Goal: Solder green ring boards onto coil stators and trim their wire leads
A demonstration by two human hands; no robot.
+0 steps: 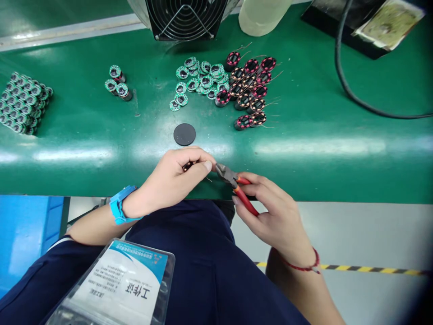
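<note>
Coil [190, 165] held on the person's side of the disc [184, 134].
Left hand [174, 178] pinches it; right hand [275, 212] grips pliers [247, 201], right of the disc. A slip of the jaws could nip the adjacent left fingertips [207, 165]. Fingers hide most of the coil; what the jaws hold cannot be told.

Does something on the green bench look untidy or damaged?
Only untidy: the small round green circuit boards lie in a loose, overlapping heap, unlike the neat block of stacked green-topped parts at far left. No clear damage shows.
</note>
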